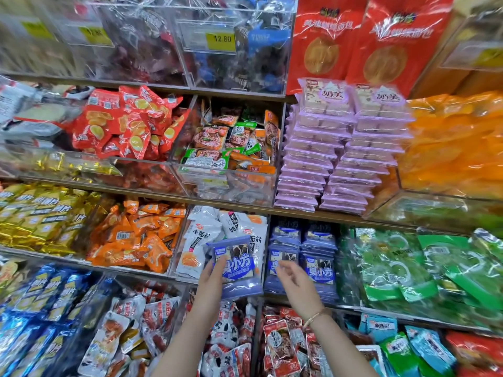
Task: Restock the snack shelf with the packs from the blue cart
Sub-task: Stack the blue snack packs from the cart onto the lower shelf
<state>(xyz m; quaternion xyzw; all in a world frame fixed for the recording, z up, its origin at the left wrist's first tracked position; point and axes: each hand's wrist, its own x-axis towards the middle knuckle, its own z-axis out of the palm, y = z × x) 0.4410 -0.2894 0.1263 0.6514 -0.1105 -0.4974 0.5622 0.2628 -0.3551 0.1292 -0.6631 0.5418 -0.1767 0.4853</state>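
Gripping a blue snack pack (pixel 236 263) in the left hand (pixel 212 278), low centre of the frame, before white packs (pixel 201 238). Right hand (pixel 292 278) loosely spread, empty, just beside matching stacked blue packs (pixel 304 254) on the shelf (pixel 313 214).

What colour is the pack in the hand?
Blue-purple with white writing, the pack in the left hand; head view.

You face a brown wooden tiered snack shelf (pixel 239 207) filling the frame. At centre right, two stacks of flat lilac packs (pixel 337 159) rest on it; below them stand rows of blue-violet packs (pixel 317 257), with green packs (pixel 408 268) at right.
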